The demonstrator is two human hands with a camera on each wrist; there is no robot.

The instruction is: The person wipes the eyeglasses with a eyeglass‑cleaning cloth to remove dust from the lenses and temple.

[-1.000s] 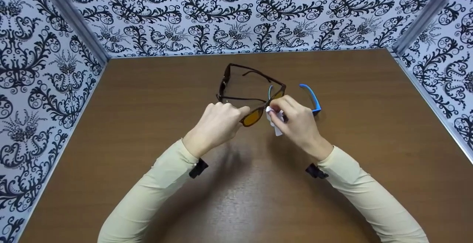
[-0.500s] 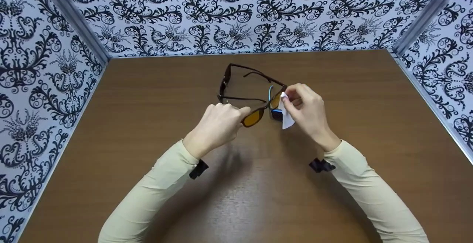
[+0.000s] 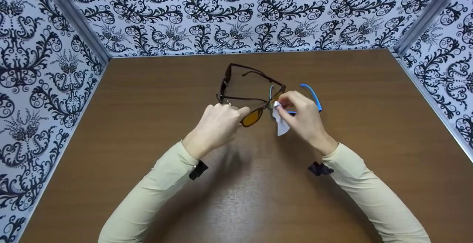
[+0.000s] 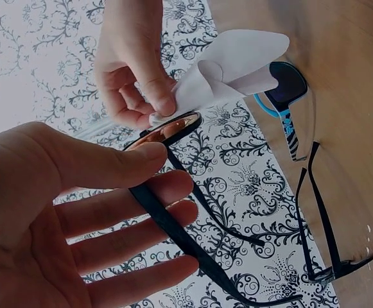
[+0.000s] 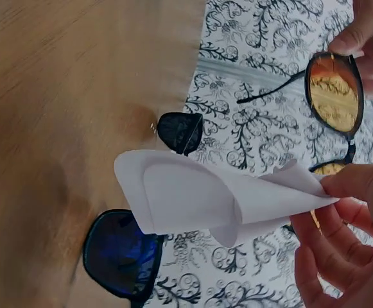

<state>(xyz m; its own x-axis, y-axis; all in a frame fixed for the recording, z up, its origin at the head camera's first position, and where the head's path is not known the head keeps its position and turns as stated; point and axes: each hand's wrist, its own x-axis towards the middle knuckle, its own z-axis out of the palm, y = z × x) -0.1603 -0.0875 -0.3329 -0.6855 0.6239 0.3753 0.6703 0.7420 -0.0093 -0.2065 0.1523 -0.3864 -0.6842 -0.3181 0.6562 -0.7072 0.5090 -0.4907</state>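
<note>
Dark-framed glasses with orange lenses [image 3: 252, 117] are held up by my left hand [image 3: 218, 125], whose thumb and fingers pinch the frame near one hinge; in the left wrist view a dark temple [image 4: 173, 228] runs across its fingers. A white cloth [image 3: 281, 124] hangs from my right hand [image 3: 303, 119], pinched between thumb and fingers at the other lens. The right wrist view shows the cloth [image 5: 186, 196] in loose folds, with the fingers behind it against that lens, which is partly hidden.
Blue-armed glasses [image 3: 312, 96] with dark lenses lie on the wooden table [image 3: 369, 125] beyond my right hand. Another dark pair [image 3: 224, 82] stands behind my left hand. Patterned walls [image 3: 236, 14] enclose the back and sides.
My right hand with the cloth went outward to the right and up along the lens, then came partly back toward the left. My left hand and the held glasses stay nearly still.
</note>
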